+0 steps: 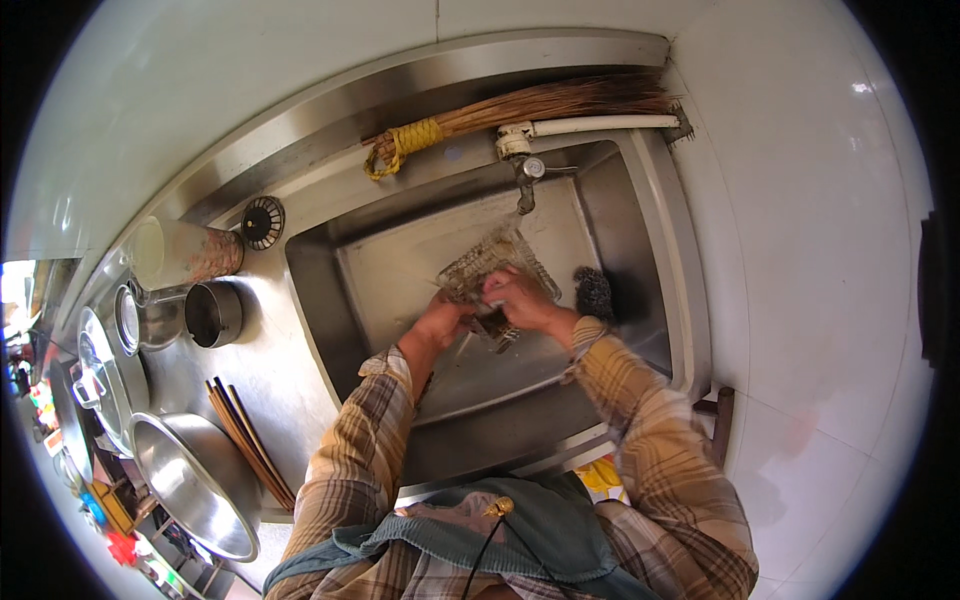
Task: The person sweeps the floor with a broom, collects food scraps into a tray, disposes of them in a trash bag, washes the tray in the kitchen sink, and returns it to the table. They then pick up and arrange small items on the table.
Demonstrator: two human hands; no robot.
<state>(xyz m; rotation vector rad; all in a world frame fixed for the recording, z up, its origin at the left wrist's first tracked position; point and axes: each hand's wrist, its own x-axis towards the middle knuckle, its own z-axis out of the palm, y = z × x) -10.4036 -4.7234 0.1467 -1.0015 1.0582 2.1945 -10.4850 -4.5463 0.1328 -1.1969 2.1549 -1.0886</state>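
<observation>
In the steel sink [375, 260], a clear, brownish plastic holder with slots and ridges [478, 263] is tilted beneath the tap [528, 172]. My left hand [446, 322] is closed on its near left edge. My right hand [522, 298] has its fingers bent and pressed against the holder. A small whitish patch shows at those fingers, too blurred to name. Water appears to run from the tap onto the holder's far end. A dark scouring pad [592, 291] rests in the sink, right of my right hand.
Behind the sink lies a bundled twig brush [520, 108] with yellow cord. On the left counter are a sink strainer [263, 222], a steel cup [213, 314], a clear jar [160, 318], chopsticks [248, 440] and a steel bowl [192, 485]. A tiled wall [800, 250] stands at right.
</observation>
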